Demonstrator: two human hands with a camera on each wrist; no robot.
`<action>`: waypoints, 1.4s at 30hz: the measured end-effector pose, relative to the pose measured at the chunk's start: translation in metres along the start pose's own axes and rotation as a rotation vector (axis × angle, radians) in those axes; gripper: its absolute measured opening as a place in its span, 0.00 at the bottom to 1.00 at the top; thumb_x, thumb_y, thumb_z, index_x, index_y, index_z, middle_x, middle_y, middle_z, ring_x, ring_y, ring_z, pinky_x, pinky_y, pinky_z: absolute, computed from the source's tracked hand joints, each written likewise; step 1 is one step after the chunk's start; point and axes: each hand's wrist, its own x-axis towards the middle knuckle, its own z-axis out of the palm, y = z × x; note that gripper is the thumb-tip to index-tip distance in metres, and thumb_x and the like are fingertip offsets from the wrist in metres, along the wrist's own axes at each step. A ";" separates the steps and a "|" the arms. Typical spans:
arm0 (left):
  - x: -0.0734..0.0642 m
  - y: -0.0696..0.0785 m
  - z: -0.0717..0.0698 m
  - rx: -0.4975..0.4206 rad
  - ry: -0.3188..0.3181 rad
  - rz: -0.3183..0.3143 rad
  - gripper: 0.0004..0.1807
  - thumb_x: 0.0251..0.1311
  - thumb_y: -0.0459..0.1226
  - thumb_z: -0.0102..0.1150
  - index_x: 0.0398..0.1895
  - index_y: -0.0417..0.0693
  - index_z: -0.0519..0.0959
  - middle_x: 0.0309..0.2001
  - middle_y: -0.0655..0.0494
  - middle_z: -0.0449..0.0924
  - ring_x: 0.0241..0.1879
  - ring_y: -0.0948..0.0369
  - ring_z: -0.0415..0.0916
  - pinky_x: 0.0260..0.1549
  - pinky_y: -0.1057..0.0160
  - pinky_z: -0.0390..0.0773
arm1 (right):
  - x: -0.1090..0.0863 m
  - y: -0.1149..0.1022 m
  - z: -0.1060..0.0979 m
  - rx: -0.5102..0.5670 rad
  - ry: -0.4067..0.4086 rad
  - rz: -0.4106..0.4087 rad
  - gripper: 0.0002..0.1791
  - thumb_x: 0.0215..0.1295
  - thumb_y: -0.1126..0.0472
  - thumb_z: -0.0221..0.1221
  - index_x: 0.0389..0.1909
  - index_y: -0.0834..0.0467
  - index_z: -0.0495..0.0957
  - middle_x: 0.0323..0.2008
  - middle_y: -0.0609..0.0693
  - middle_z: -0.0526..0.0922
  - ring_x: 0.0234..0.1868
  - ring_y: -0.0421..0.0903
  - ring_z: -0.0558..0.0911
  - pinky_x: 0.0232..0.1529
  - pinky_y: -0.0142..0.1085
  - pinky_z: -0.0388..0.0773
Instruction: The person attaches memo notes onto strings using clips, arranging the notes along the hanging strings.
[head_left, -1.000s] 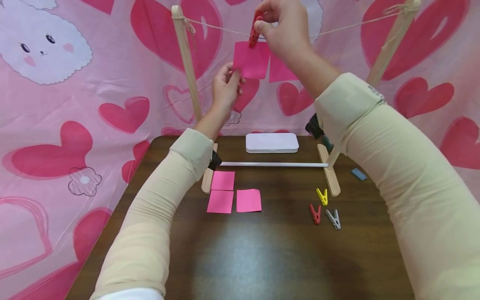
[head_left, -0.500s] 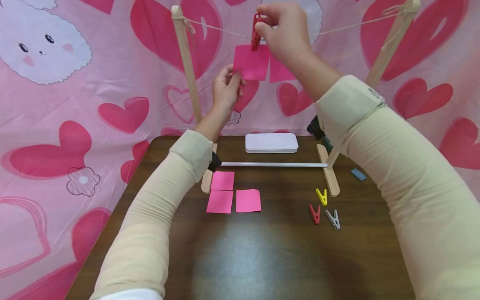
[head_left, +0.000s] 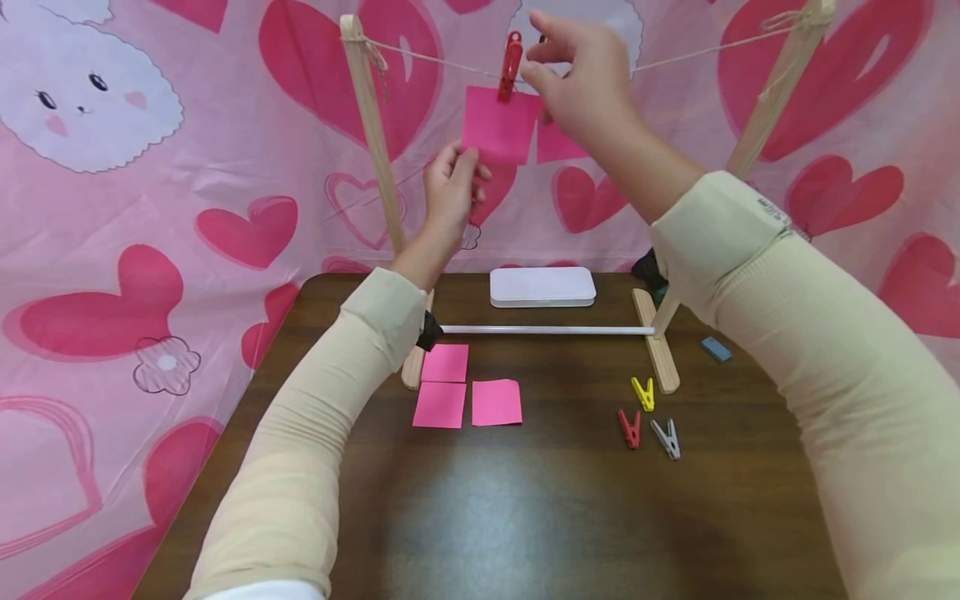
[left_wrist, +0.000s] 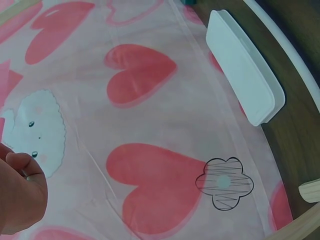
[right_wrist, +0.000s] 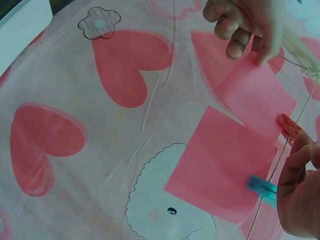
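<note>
A pink paper square (head_left: 498, 127) hangs from the string (head_left: 442, 60), with a red clothespin (head_left: 510, 68) clamped on its top edge. My left hand (head_left: 452, 185) pinches the lower left corner of this square between thumb and finger; the right wrist view shows the pinched paper (right_wrist: 257, 95) too. Just right of the clothespin is my right hand (head_left: 588, 79), its fingers loosely bent and a small gap from the clip in the head view. A second pink square (right_wrist: 220, 165) hangs beside the first under a blue clothespin (right_wrist: 261, 189).
Wooden posts (head_left: 375, 125) hold the string, joined low down by a white rod (head_left: 547, 331). Three pink squares (head_left: 497, 402) lie on the dark table (head_left: 555, 517). Yellow, red (head_left: 630, 429) and grey clothespins lie at right, near a blue one (head_left: 716, 349). A white case (head_left: 542, 287) stands behind.
My right hand has let go of the red clothespin and moved slightly right and down. The clothespin stays on the square. My left hand keeps its pinch, shifted slightly.
</note>
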 end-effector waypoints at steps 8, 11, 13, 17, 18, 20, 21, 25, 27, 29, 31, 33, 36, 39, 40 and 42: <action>-0.002 -0.002 -0.002 -0.052 0.018 -0.038 0.05 0.67 0.35 0.43 0.40 0.46 0.71 0.19 0.55 0.72 0.11 0.64 0.62 0.10 0.70 0.58 | -0.016 0.014 -0.007 -0.015 0.028 -0.065 0.29 0.63 0.53 0.56 0.66 0.39 0.61 0.56 0.44 0.75 0.21 0.38 0.74 0.38 0.28 0.75; -0.002 -0.003 -0.005 -0.056 0.017 -0.028 0.06 0.67 0.35 0.44 0.44 0.46 0.70 0.20 0.55 0.72 0.11 0.64 0.63 0.10 0.70 0.58 | -0.025 0.021 -0.009 -0.029 0.061 -0.102 0.29 0.63 0.53 0.56 0.65 0.39 0.62 0.55 0.43 0.75 0.21 0.37 0.74 0.36 0.27 0.74; -0.002 -0.003 -0.006 -0.065 0.016 -0.016 0.07 0.67 0.36 0.44 0.45 0.47 0.69 0.20 0.54 0.72 0.11 0.63 0.63 0.10 0.70 0.59 | -0.031 0.027 -0.011 -0.028 0.083 -0.125 0.28 0.63 0.53 0.56 0.64 0.39 0.63 0.54 0.43 0.76 0.21 0.38 0.74 0.33 0.27 0.72; -0.003 -0.005 -0.009 -0.081 0.020 -0.004 0.08 0.66 0.36 0.45 0.46 0.47 0.69 0.20 0.53 0.72 0.10 0.63 0.64 0.11 0.70 0.59 | -0.043 0.039 -0.016 0.005 0.122 -0.155 0.26 0.64 0.54 0.56 0.63 0.40 0.66 0.53 0.43 0.77 0.21 0.38 0.74 0.28 0.28 0.70; -0.004 -0.005 -0.009 -0.085 0.025 -0.009 0.07 0.66 0.35 0.46 0.45 0.47 0.69 0.20 0.53 0.72 0.10 0.63 0.63 0.10 0.70 0.59 | -0.046 0.042 -0.018 0.015 0.132 -0.159 0.25 0.63 0.54 0.57 0.62 0.41 0.67 0.52 0.44 0.78 0.20 0.38 0.74 0.27 0.29 0.69; -0.005 -0.007 -0.011 -0.086 0.032 -0.021 0.07 0.65 0.35 0.46 0.45 0.46 0.69 0.19 0.53 0.71 0.09 0.64 0.63 0.10 0.71 0.59 | -0.051 0.050 -0.019 0.017 0.154 -0.165 0.25 0.63 0.55 0.57 0.61 0.42 0.69 0.51 0.44 0.78 0.20 0.37 0.74 0.27 0.28 0.70; -0.005 -0.008 -0.012 -0.086 0.037 -0.031 0.07 0.65 0.34 0.46 0.45 0.46 0.69 0.19 0.54 0.71 0.09 0.64 0.62 0.10 0.71 0.59 | -0.053 0.054 -0.020 0.020 0.165 -0.165 0.24 0.63 0.55 0.58 0.61 0.42 0.70 0.51 0.44 0.79 0.20 0.37 0.74 0.28 0.27 0.71; -0.009 -0.014 -0.018 -0.052 0.042 -0.065 0.10 0.64 0.35 0.47 0.47 0.46 0.68 0.18 0.54 0.71 0.09 0.64 0.63 0.09 0.71 0.59 | -0.063 0.070 -0.023 -0.009 0.196 -0.182 0.22 0.63 0.56 0.58 0.58 0.45 0.73 0.48 0.46 0.80 0.21 0.37 0.73 0.26 0.27 0.70; -0.011 -0.018 -0.022 -0.031 0.039 -0.081 0.13 0.64 0.36 0.47 0.50 0.44 0.67 0.19 0.54 0.71 0.10 0.63 0.63 0.10 0.71 0.59 | -0.068 0.078 -0.025 -0.023 0.198 -0.188 0.21 0.62 0.56 0.58 0.57 0.46 0.74 0.47 0.47 0.81 0.21 0.37 0.74 0.24 0.28 0.69; -0.013 -0.024 -0.026 -0.014 0.034 -0.098 0.15 0.64 0.36 0.47 0.53 0.42 0.65 0.19 0.53 0.71 0.10 0.62 0.63 0.10 0.71 0.59 | -0.073 0.086 -0.026 -0.038 0.187 -0.187 0.20 0.62 0.56 0.58 0.57 0.47 0.75 0.46 0.48 0.81 0.22 0.36 0.74 0.22 0.28 0.68; -0.016 -0.030 -0.030 0.000 0.031 -0.120 0.16 0.64 0.36 0.48 0.54 0.41 0.65 0.19 0.52 0.72 0.11 0.62 0.63 0.10 0.71 0.60 | -0.077 0.095 -0.026 -0.039 0.167 -0.177 0.20 0.62 0.56 0.59 0.56 0.48 0.76 0.45 0.50 0.82 0.22 0.37 0.76 0.20 0.27 0.67; -0.019 -0.036 -0.033 0.025 0.029 -0.147 0.17 0.64 0.36 0.50 0.55 0.41 0.64 0.20 0.52 0.72 0.11 0.63 0.63 0.11 0.71 0.60 | -0.082 0.104 -0.027 -0.038 0.136 -0.152 0.20 0.62 0.56 0.59 0.57 0.48 0.75 0.45 0.51 0.81 0.22 0.38 0.76 0.18 0.26 0.66; -0.025 -0.046 -0.039 0.077 0.027 -0.198 0.16 0.62 0.36 0.52 0.52 0.44 0.66 0.21 0.52 0.72 0.12 0.63 0.63 0.11 0.72 0.61 | -0.088 0.118 -0.026 -0.042 0.109 -0.135 0.21 0.62 0.58 0.59 0.57 0.51 0.75 0.44 0.53 0.81 0.22 0.41 0.77 0.17 0.25 0.66; -0.032 -0.055 -0.045 0.136 0.004 -0.247 0.14 0.61 0.35 0.53 0.49 0.47 0.68 0.23 0.51 0.73 0.13 0.63 0.64 0.11 0.72 0.62 | -0.094 0.130 -0.026 -0.052 0.090 -0.123 0.22 0.61 0.58 0.60 0.57 0.52 0.75 0.43 0.54 0.81 0.22 0.41 0.77 0.19 0.24 0.68; -0.035 -0.057 -0.047 0.158 -0.011 -0.268 0.13 0.61 0.35 0.52 0.49 0.47 0.68 0.24 0.50 0.74 0.13 0.63 0.65 0.12 0.71 0.62 | -0.096 0.134 -0.026 -0.061 0.085 -0.126 0.22 0.61 0.58 0.60 0.57 0.53 0.75 0.42 0.55 0.81 0.22 0.42 0.77 0.19 0.23 0.69; -0.039 -0.062 -0.051 0.222 -0.052 -0.308 0.14 0.61 0.34 0.51 0.51 0.48 0.69 0.27 0.48 0.75 0.14 0.63 0.66 0.12 0.71 0.63 | -0.100 0.142 -0.026 -0.079 0.062 -0.119 0.22 0.61 0.58 0.60 0.57 0.54 0.75 0.41 0.56 0.81 0.21 0.40 0.76 0.19 0.23 0.69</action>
